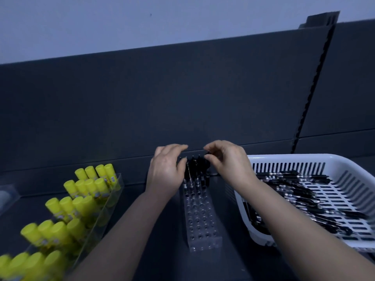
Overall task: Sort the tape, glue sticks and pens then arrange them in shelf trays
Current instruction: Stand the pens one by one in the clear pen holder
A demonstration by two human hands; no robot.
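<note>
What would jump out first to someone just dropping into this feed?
Probably the bright yellow glue sticks, standing in rows in a clear tray at the lower left. Next, the left hand and right hand meeting at centre over black pens standing at the far end of a clear holed pen holder. At right, a white basket holds a heap of loose pens.

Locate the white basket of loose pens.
The white basket sits at the head view's right edge, just right of the clear pen rack and beyond the right forearm.
</note>
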